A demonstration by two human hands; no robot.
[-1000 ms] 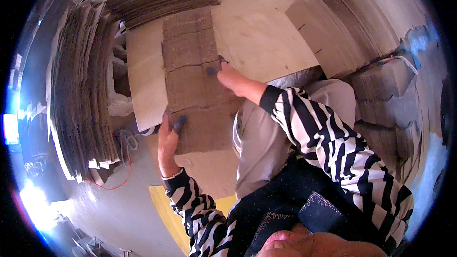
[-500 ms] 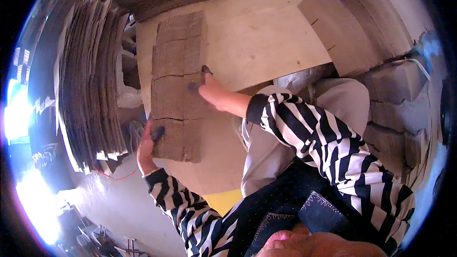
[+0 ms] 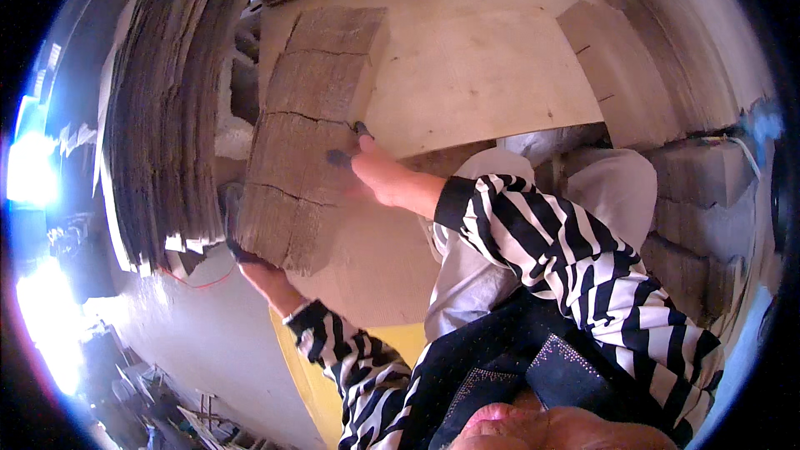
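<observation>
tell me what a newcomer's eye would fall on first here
Probably the bold black-and-white striped sleeves, reaching in from the lower part of the view. Next, the long brown cardboard stack left of centre, crossed by dark cracks, with the right hand at its right side and the left hand by its near left corner. A bright glare also stands out at far left.

No writing seems readable here

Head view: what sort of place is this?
Probably a small cardboard workshop: a long brown stack lies on a pale wooden board, and a thick pile of brown sheets stands at the left.
</observation>
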